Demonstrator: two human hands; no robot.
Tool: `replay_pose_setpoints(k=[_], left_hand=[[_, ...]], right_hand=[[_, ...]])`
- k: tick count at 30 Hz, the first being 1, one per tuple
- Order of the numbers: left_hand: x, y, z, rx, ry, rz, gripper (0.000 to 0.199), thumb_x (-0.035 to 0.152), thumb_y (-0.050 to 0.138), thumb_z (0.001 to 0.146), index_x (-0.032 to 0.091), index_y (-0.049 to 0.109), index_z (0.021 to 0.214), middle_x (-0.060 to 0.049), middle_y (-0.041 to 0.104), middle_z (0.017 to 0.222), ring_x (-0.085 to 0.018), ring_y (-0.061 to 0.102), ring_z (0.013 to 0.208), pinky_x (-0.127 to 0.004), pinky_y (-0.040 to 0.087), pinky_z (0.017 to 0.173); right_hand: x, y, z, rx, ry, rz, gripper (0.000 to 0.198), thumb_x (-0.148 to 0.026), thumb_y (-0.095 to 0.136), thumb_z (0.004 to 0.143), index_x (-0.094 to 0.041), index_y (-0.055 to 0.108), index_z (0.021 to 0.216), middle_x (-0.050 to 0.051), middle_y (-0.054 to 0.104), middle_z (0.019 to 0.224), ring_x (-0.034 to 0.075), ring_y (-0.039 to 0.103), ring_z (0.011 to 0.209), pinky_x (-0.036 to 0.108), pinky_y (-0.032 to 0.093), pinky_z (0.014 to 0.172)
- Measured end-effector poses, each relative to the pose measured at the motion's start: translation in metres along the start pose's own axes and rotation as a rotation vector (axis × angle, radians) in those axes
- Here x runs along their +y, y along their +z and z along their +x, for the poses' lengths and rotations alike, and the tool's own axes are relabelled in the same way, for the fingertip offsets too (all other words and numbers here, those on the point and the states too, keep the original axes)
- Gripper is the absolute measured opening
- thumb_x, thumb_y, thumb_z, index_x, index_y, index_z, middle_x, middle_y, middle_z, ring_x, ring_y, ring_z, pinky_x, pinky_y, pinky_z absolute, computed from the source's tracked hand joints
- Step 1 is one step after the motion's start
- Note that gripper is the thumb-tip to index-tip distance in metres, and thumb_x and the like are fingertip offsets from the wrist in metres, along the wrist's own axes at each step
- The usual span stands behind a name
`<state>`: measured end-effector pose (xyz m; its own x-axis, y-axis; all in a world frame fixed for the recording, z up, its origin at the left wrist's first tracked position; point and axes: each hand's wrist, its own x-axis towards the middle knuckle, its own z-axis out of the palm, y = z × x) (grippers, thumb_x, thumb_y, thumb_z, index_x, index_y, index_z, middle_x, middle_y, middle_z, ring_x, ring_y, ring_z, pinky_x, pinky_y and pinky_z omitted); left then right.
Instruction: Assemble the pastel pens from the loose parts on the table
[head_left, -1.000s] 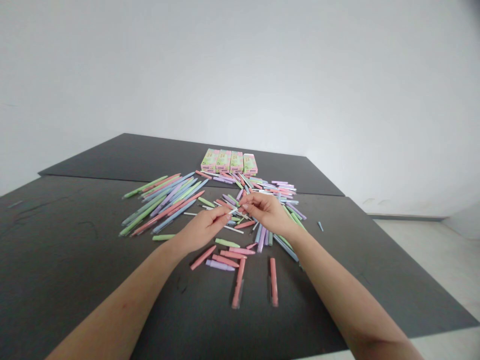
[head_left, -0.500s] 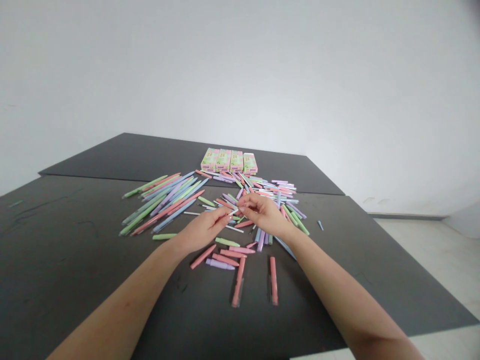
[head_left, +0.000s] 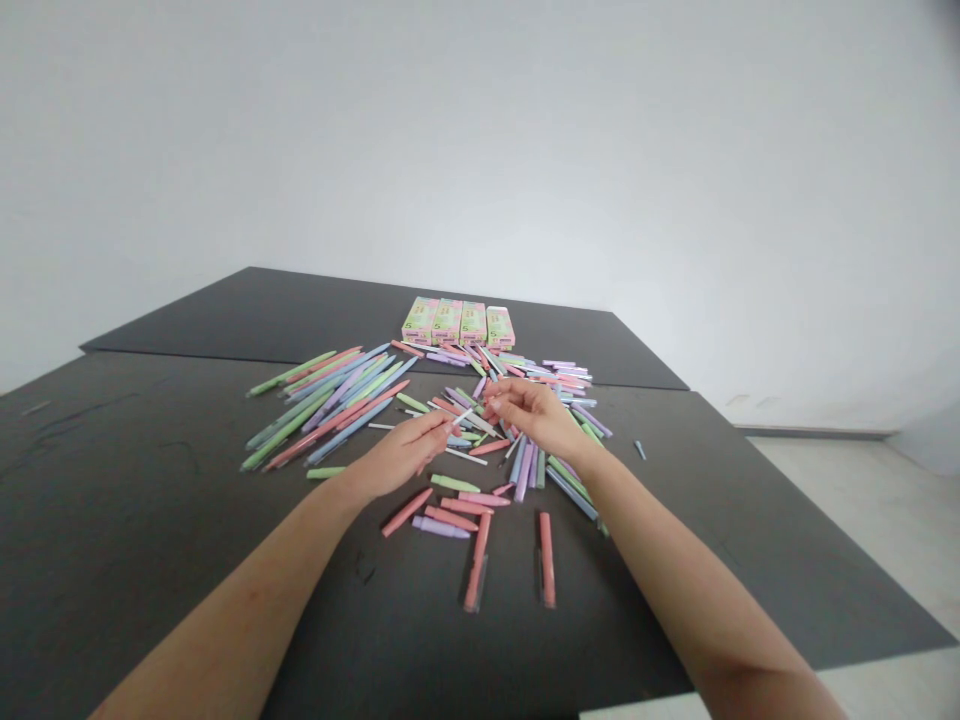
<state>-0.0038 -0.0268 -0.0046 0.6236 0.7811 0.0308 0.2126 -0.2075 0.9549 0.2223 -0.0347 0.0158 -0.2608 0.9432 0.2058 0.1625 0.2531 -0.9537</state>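
Observation:
My left hand [head_left: 405,455] is closed, with a thin white pen refill [head_left: 463,417] pinched at its fingertips and sticking out towards the right. Across from it, my right hand [head_left: 534,413] has its thumb and fingers pinched together; whatever they hold is too small to make out. Both hands hover over a loose heap of pen parts. Just below them lie short pen pieces, among them a green one [head_left: 454,483], a pink one [head_left: 484,498] and a purple one [head_left: 441,528]. Two red pen barrels with clear ends, the left [head_left: 478,565] and the right [head_left: 547,560], lie nearest me.
A pile of long coloured pens [head_left: 330,405] spreads to the left on the black table [head_left: 150,480]. Several pink-and-green boxes [head_left: 472,322] stand in a row at the back. More barrels [head_left: 529,468] lie under my right wrist. One small blue piece [head_left: 640,450] sits apart, right.
My hands have drawn slightly apart, the right one moving a little right and up. The white refill now shows more clearly at my left fingertips.

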Motion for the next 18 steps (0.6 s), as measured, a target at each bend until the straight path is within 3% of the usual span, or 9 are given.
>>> replay_pose_setpoints(k=[5,9,14,18], left_hand=[[-0.004,-0.004,0.001,0.0,0.02,-0.09,0.031,0.042,0.039,0.094,0.017,0.052,0.082,0.005,0.038,0.062,-0.01,0.032,0.052,-0.022,0.031,0.047],[-0.002,-0.004,0.001,0.034,0.039,-0.076,0.034,0.039,0.036,0.093,0.017,0.051,0.073,0.004,0.039,0.059,-0.011,0.034,0.051,-0.024,0.036,0.049],[0.007,-0.003,-0.001,0.055,0.016,-0.016,0.034,0.036,0.034,0.091,0.017,0.055,0.073,0.003,0.038,0.056,-0.012,0.037,0.051,-0.025,0.042,0.049],[0.008,-0.004,-0.001,0.048,0.032,-0.006,0.033,0.035,0.034,0.091,0.017,0.056,0.075,0.003,0.038,0.056,-0.012,0.038,0.051,-0.024,0.042,0.05]], right_hand=[[0.003,-0.008,0.0,-0.132,-0.054,-0.49,0.014,-0.022,0.057,0.083,-0.016,0.068,0.076,0.002,0.067,0.072,0.013,0.057,0.063,0.024,0.042,0.06],[0.014,-0.003,-0.001,-0.285,-0.123,-0.844,0.011,-0.016,0.062,0.079,-0.017,0.073,0.079,0.005,0.07,0.08,0.016,0.061,0.074,0.027,0.043,0.07],[0.023,0.002,-0.003,-0.324,-0.116,-0.992,0.013,-0.017,0.06,0.082,-0.017,0.073,0.086,0.008,0.07,0.086,0.019,0.062,0.083,0.029,0.042,0.075],[0.02,-0.002,-0.002,-0.314,-0.124,-0.939,0.012,-0.016,0.06,0.082,-0.015,0.072,0.085,0.008,0.069,0.085,0.018,0.061,0.08,0.027,0.041,0.074]])
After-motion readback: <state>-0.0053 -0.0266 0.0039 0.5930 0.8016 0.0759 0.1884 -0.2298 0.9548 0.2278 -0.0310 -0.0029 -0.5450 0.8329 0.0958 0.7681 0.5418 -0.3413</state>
